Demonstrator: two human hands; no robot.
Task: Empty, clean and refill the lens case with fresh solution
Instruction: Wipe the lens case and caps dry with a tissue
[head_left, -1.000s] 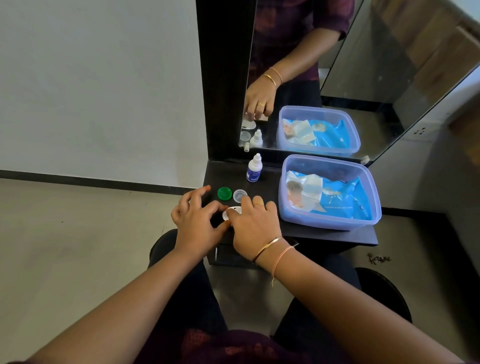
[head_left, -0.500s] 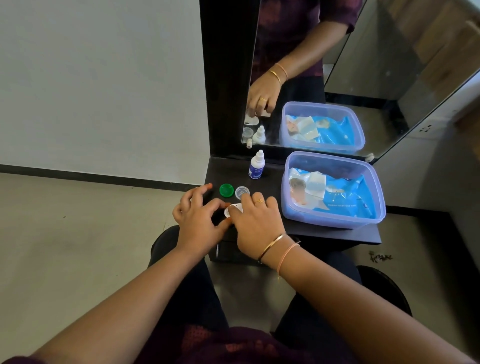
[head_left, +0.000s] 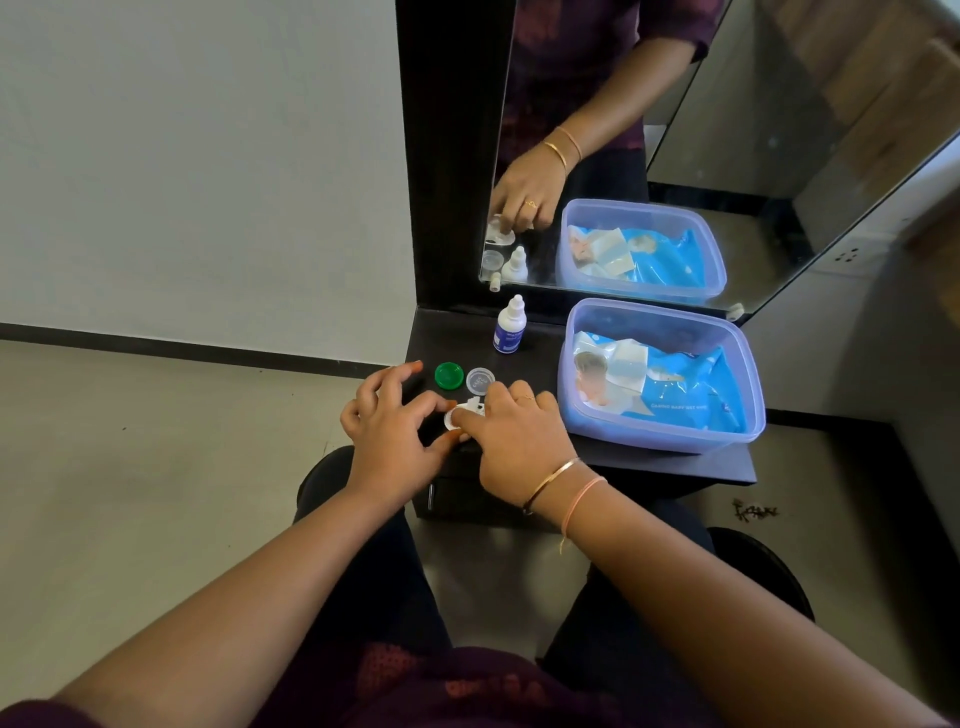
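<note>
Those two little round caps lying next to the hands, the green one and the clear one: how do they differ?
The round green plastic cap is solid-coloured and opaque; the round clear plastic cap is see-through. The green cap lies farther left, the clear cap closer to the right hand. Both lie flat, off the case, similar in size.

I am sitting at a small dressing corner in a home. In front of me a tall mirror (head_left: 649, 156) in a dark frame stands on a narrow dark shelf (head_left: 649, 462) set against a plain pale wall (head_left: 208, 156) with a dark skirting line. On the shelf sit toiletries: a small dropper bottle (head_left: 509, 326) and a lidless plastic tub (head_left: 660, 371) holding a blue pack of baby wet wipes (head_left: 675, 389). The floor (head_left: 130, 467) is smooth and pale.
</note>
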